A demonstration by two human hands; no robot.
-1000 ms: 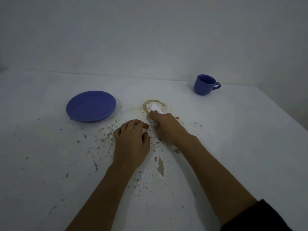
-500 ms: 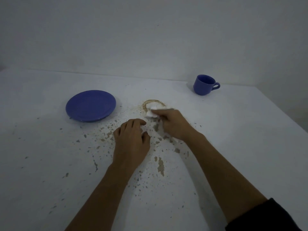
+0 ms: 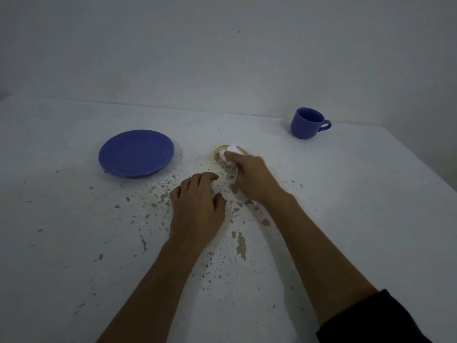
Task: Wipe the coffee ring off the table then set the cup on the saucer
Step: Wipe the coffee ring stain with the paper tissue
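Observation:
A brown coffee ring point(image 3: 218, 151) marks the white table point(image 3: 346, 219) near its middle. My right hand point(image 3: 252, 178) presses a small white wad of tissue point(image 3: 231, 151) onto the ring, covering its middle and right side. My left hand point(image 3: 197, 206) rests flat on the table just left of the right wrist, fingers curled, with a bit of white showing under them. A blue saucer point(image 3: 136, 152) lies to the left of the ring. A blue cup point(image 3: 308, 123) stands upright at the back right, its handle pointing right.
Chipped paint patches point(image 3: 241, 245) and brown flecks are scattered over the table around my hands. A plain wall point(image 3: 222, 58) rises behind the table's far edge. The table's right edge point(image 3: 420, 159) runs diagonally past the cup.
My right hand slid the tissue back and forth across the ring: toward me and right, then forward onto the ring again. My left hand stayed put.

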